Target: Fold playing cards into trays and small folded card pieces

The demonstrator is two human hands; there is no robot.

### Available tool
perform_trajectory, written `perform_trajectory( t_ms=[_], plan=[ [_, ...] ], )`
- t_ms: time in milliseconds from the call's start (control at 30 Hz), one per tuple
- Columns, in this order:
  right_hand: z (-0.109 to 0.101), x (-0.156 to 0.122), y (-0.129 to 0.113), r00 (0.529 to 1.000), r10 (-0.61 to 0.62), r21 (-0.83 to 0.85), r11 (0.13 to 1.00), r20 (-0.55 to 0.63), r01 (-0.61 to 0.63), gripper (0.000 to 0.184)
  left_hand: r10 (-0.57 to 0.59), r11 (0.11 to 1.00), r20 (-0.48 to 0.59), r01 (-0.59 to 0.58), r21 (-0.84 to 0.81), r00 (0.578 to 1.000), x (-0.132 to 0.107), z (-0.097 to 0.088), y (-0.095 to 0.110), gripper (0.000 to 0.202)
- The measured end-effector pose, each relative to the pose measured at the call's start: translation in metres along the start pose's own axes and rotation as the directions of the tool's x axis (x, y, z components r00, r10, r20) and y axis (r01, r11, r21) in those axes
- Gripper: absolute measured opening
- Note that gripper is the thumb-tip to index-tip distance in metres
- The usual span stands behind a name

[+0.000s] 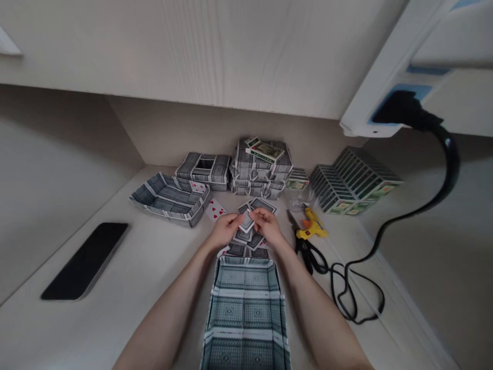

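Note:
Between my two hands is a playing card [247, 222] with a patterned back. My left hand [225, 229] pinches its left side, and my right hand [267, 226] grips its right side. Loose playing cards [244, 236] lie spread on the table beneath and around my hands, most with their backs up. A face-up heart card [216, 209] rests just left of them. Closer to me, between my forearms, stands a long tray made of playing cards [246, 300].
Left are a phone [85, 261] and an open card-built tray [169, 198]. Card-built boxes [262, 167] stand behind. On the right are scissors [308, 253], a yellow glue gun [313, 226], stacked card packs [352, 180] and a black cable [400, 217]. A shelf panel [185, 56] overhangs.

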State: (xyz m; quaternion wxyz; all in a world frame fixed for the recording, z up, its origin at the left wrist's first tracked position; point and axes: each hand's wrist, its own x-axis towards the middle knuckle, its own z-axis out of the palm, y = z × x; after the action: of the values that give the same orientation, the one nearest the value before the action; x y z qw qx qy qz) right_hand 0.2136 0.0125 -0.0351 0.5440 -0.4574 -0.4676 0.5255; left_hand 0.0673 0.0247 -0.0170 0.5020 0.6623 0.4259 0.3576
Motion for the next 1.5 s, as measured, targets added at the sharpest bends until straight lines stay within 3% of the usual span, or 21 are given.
perform_trajectory(
  t_ms=[433,700,900,1167,1500],
  plan=[
    [-0.001,0.000,0.001,0.999,-0.034,-0.023,0.999,-0.038,0.033,0.024,0.047,0.988,-0.052,-0.039,0.148,0.998,0.003,0.002,-0.004,0.040],
    [0.000,-0.001,-0.003,0.998,-0.029,0.010,1.000,-0.063,0.029,0.024,-0.013,0.996,-0.085,0.020,0.087,0.996,0.001,0.003,-0.003,0.042],
    [-0.002,0.002,0.002,0.998,-0.046,-0.052,0.998,-0.033,0.044,0.025,0.059,0.968,-0.128,-0.025,0.249,0.990,0.002,0.003,-0.007,0.040],
    [0.000,0.003,0.006,0.996,-0.083,-0.165,0.983,-0.029,0.077,0.027,0.167,0.854,-0.239,-0.019,0.521,0.957,0.000,0.007,-0.014,0.040],
    [0.003,-0.001,0.005,0.995,-0.062,-0.209,0.975,0.080,0.078,0.027,0.167,0.883,-0.214,-0.050,0.466,0.962,0.001,0.005,-0.012,0.035]
  ],
)
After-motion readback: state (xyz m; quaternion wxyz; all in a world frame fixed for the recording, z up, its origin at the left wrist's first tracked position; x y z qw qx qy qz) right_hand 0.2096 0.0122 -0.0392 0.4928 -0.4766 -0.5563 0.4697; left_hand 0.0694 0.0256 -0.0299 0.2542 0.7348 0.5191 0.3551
